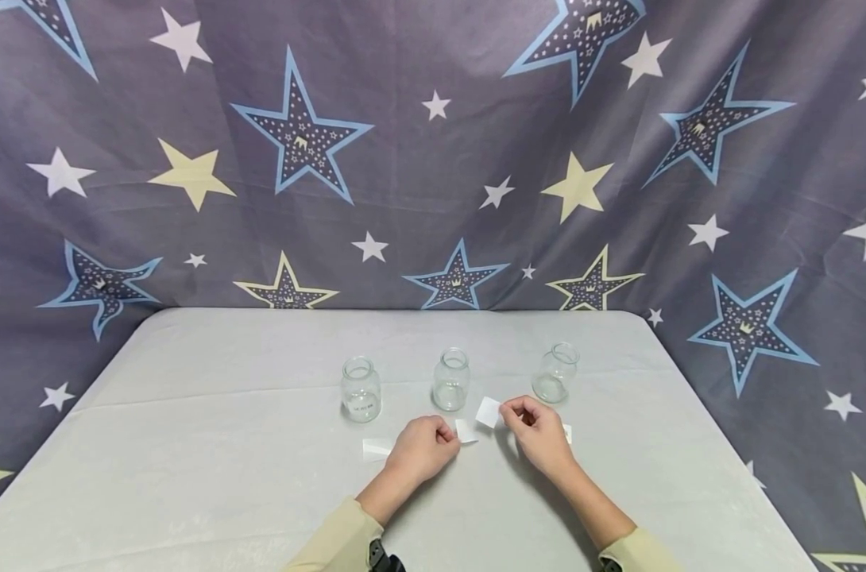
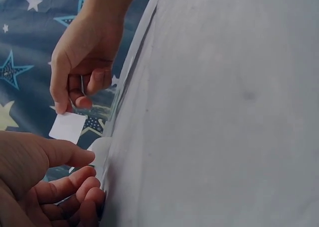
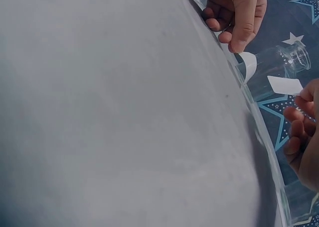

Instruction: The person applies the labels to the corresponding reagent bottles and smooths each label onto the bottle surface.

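My right hand pinches a small white square label by its edge, above the table. To its left, my left hand pinches a second white paper piece, which looks curved in the right wrist view. The two papers are apart, side by side between the hands. Just beyond them stands a clear glass jar with no label showing. A left glass jar bears a white label with dark print low on its front. At the right, another glass jar stands beyond my right hand.
A white paper strip lies on the table left of my left hand, partly covered by it. Another white piece shows beside my right hand. A pale cloth covers the table; a star-patterned curtain hangs behind it.
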A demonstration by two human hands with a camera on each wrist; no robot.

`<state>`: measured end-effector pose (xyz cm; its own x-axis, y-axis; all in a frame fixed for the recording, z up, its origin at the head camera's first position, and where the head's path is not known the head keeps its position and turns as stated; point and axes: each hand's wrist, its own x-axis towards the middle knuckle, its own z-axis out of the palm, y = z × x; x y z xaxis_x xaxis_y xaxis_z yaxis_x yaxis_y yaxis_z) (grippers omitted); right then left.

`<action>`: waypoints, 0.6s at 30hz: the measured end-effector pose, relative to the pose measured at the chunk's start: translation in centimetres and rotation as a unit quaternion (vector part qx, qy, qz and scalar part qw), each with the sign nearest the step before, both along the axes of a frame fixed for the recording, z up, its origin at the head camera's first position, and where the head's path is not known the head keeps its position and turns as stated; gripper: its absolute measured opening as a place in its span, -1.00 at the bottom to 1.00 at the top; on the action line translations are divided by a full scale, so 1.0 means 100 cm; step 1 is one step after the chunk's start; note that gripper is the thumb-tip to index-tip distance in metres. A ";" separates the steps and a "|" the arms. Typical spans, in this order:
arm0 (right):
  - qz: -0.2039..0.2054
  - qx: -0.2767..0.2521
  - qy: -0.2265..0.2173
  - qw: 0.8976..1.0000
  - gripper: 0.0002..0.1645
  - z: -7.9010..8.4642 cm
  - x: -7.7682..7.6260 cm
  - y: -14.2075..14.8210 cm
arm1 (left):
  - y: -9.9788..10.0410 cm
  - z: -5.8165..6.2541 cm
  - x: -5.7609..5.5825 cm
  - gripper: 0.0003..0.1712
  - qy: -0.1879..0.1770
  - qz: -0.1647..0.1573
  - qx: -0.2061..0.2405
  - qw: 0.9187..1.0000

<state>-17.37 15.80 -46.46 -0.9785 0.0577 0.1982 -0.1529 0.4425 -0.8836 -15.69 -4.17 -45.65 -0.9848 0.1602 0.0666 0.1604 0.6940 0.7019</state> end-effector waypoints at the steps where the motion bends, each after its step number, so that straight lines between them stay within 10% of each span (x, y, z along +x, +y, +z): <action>1: 0.000 0.001 0.001 1.000 -0.93 0.000 0.000 0.000 | 0.000 0.000 0.000 -0.91 -0.001 0.000 0.001 1.000; 18: 0.009 -0.005 0.002 1.000 -0.93 -0.001 0.000 -0.007 | -0.007 0.008 -0.001 -0.91 -0.011 -0.007 0.032 0.999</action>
<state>-17.40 15.06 -46.54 -0.9785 0.0414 0.2021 -0.1651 0.4304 -0.8874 -15.76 -4.90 -44.86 -0.9839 0.1699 0.0554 0.1536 0.6453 0.7483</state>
